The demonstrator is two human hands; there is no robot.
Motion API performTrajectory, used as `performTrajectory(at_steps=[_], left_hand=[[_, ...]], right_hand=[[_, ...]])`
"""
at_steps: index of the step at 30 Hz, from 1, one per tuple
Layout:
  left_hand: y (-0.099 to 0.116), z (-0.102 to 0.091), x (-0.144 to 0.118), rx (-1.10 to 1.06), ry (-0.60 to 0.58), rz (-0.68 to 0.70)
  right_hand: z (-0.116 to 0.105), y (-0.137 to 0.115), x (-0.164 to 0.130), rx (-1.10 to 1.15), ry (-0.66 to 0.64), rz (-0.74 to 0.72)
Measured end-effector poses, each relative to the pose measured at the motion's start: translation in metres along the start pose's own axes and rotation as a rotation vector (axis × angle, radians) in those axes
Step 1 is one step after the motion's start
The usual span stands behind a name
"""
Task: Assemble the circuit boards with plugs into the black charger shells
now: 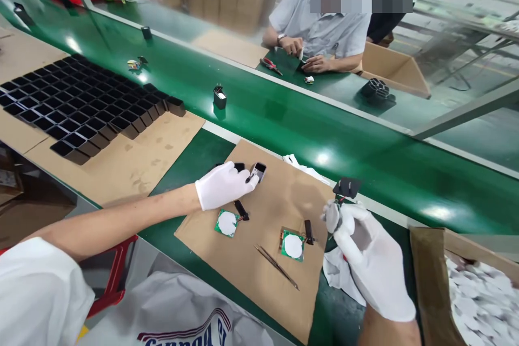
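Observation:
My left hand (227,185), in a white glove, closes its fingertips on the near side of a small black plastic case (259,170) standing on the cardboard sheet (300,194). Gloved too, my right hand (373,254) pinches a small circuit board with a round white pad (333,216); wires run from it to a black plug plate (347,187) with metal pins. Two green circuit boards lie on the cardboard, a left one (226,223) and a right one (292,244), each with a white disc and a black plug piece. Metal tweezers (276,266) lie near them.
Rows of black cases (81,102) stand at left. A green conveyor belt (275,124) carries a case with a board (219,97). A cardboard box (425,275) of white discs is at right. Across the belt, a co-worker's hands (304,54) handle a black part beside red-handled pliers (271,66).

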State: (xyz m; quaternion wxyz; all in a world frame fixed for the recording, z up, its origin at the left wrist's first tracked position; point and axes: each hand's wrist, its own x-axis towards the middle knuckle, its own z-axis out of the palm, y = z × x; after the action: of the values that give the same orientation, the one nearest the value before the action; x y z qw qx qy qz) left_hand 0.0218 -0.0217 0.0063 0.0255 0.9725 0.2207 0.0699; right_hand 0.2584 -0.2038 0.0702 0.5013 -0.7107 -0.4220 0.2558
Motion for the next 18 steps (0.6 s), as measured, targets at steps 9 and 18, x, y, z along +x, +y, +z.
performTrajectory(at_steps=[9,18], left_hand=[[-0.007,0.014,-0.061,-0.420,0.396,-0.487],[-0.032,0.021,-0.044,-0.589,0.173,-0.407]], right_hand=[[0.021,0.038,-0.006,0.610,-0.237,0.275],[0.032,0.045,-0.010,0.549,-0.264,0.319]])
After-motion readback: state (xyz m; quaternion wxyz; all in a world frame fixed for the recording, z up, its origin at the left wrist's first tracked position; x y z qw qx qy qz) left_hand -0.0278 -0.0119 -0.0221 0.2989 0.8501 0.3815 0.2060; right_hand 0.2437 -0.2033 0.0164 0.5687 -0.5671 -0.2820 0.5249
